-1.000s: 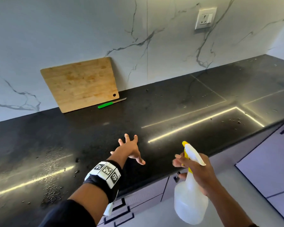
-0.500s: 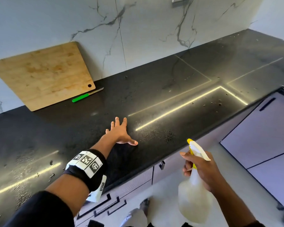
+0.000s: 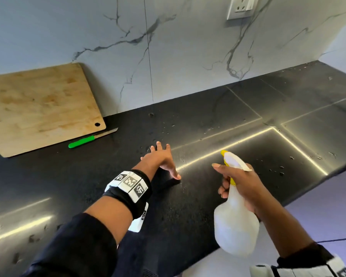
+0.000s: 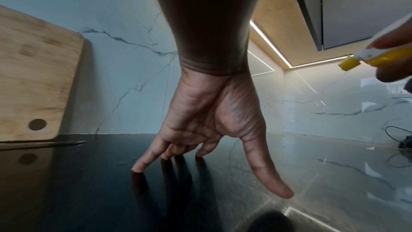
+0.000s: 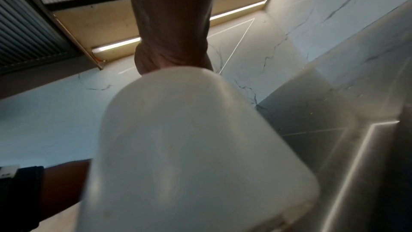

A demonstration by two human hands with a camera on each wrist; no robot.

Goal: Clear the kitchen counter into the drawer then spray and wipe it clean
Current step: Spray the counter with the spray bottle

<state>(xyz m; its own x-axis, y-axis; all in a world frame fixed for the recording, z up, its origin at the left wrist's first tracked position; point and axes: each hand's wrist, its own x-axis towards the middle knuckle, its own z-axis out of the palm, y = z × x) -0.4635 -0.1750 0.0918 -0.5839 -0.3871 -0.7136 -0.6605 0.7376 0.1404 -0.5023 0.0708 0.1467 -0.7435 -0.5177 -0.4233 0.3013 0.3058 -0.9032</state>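
A translucent white spray bottle [image 3: 236,226] with a yellow nozzle [image 3: 224,152] is gripped at its neck by my right hand [image 3: 240,182], held above the black counter [image 3: 208,206] with the nozzle pointing toward the wall. In the right wrist view the bottle [image 5: 196,147] fills the middle and hides the fingers. My left hand [image 3: 160,158] is spread open with straight fingertips [image 4: 138,168] touching the counter, just left of the bottle. The nozzle [image 4: 350,63] shows at the right edge of the left wrist view. Water droplets [image 3: 284,168] dot the counter.
A wooden cutting board [image 3: 40,108] leans against the marble wall at the back left, with a green-handled knife [image 3: 92,137] lying at its foot. A wall socket [image 3: 243,7] sits up right. Pale cabinet fronts [image 3: 328,216] lie below the counter edge at right.
My right hand has raised the spray bottle from below the counter edge to above the counter. My left hand stays spread on the counter. The head view has moved in closer.
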